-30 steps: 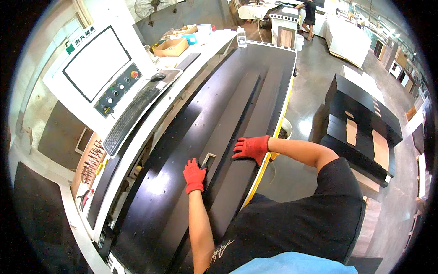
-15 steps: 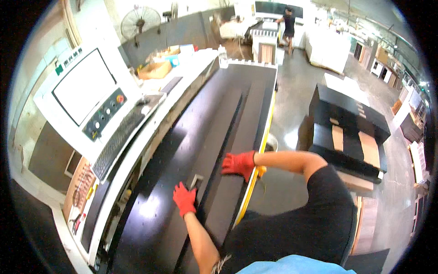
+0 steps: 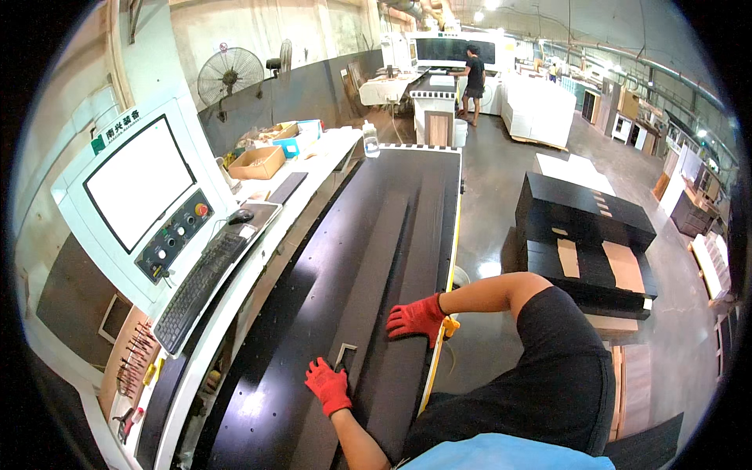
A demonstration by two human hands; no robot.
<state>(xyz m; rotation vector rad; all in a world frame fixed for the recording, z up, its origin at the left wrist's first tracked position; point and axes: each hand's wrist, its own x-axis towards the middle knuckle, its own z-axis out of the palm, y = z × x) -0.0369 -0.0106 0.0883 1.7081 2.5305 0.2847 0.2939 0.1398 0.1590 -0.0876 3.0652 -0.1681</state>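
Two long dark panels lie side by side lengthwise on a black table [image 3: 270, 376]. My left hand [image 3: 327, 385], in a red glove, rests with its fingers apart at the edge of the left panel [image 3: 368, 286]. Just beyond its fingertips is a small pale-edged rectangular piece or cutout [image 3: 345, 354]; which of these it is, I cannot tell. My right hand [image 3: 417, 317], also red-gloved, lies flat with fingers stretched out across the right panel [image 3: 423, 235]. Neither hand holds anything.
To the left stand a control console [image 3: 141, 184] with a screen and a keyboard [image 3: 200, 286]. A bottle [image 3: 370, 139] is past the table's far left corner. Stacked black panels [image 3: 583, 215] sit on the right. Far off, a person [image 3: 474, 78] stands at another machine.
The view has tilted up, showing more of the far hall. Both hands stay on the panels in much the same places, with the fingers still spread.
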